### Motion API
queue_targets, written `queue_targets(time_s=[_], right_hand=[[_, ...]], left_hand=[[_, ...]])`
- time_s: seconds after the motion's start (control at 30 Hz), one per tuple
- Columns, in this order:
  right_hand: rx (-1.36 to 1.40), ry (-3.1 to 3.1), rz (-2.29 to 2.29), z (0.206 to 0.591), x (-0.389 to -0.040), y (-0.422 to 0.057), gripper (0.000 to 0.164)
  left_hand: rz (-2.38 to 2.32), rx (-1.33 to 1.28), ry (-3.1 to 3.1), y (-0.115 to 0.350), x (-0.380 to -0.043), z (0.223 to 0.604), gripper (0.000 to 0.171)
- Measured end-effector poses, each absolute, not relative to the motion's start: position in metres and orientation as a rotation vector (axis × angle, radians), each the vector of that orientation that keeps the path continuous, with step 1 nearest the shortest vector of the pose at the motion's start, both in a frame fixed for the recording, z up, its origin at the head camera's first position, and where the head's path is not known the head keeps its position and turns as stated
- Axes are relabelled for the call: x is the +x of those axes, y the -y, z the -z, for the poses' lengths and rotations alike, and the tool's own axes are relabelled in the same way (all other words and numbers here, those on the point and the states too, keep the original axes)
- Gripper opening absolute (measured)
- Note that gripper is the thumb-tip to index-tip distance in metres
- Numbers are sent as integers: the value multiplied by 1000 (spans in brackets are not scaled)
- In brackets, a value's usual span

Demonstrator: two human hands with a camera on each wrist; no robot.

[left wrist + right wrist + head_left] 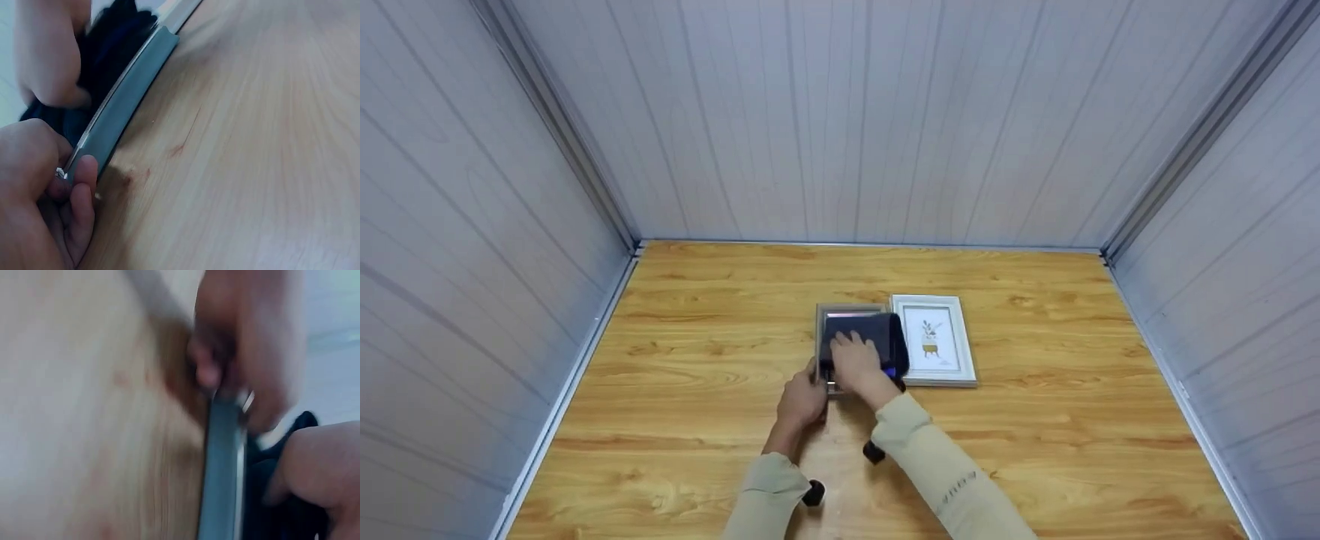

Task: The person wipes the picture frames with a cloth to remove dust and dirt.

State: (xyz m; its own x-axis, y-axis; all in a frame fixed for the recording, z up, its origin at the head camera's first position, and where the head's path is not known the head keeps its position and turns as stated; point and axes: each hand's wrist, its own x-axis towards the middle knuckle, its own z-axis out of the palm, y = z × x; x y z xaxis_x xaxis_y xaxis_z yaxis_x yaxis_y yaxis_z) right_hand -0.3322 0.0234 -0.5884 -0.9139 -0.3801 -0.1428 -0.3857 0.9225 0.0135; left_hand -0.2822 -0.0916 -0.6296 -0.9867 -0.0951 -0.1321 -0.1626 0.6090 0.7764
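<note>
A silver-grey picture frame [851,308] lies near the middle of the wooden surface, largely covered by a dark navy cloth [877,331]. At its near left corner, my left hand [801,399] pinches the frame; in the left wrist view thumb and fingers grip the end of the frame's side edge [121,95]. My right hand [856,364] rests with spread, fairly straight fingers on the cloth, over the front of the frame. The right wrist view is blurred, showing the right hand [326,467] on the dark cloth beside the edge. Most of the frame's picture is hidden.
Close on the right lies a white picture frame [969,360] with a plant-in-a-pot drawing, and the cloth reaches over its left edge. Pale panel walls [840,150] enclose the wooden surface [697,330] at the back and both sides.
</note>
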Motion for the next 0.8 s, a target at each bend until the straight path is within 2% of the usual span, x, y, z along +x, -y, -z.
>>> queue_targets(time_s=[0.13, 0.23, 0.5, 0.67, 0.8], right_hand=[[-467, -3012, -74, 599, -356, -28, 56], [-417, -3003, -68, 598, -362, -25, 56], [-550, -2931, -144, 586, -365, -22, 56], [-411, -2972, -196, 589, -366, -38, 63], [-306, -2955, -208, 586, -349, -45, 66]], left_hand=[[-1357, -257, -2714, 89, -281, 631, 48], [-1342, -290, -2697, 89, -282, 631, 49], [-1367, -298, -2684, 89, -287, 628, 51], [-1346, -316, -2705, 89, -283, 628, 49], [-1346, -320, -2724, 89, -280, 630, 50]])
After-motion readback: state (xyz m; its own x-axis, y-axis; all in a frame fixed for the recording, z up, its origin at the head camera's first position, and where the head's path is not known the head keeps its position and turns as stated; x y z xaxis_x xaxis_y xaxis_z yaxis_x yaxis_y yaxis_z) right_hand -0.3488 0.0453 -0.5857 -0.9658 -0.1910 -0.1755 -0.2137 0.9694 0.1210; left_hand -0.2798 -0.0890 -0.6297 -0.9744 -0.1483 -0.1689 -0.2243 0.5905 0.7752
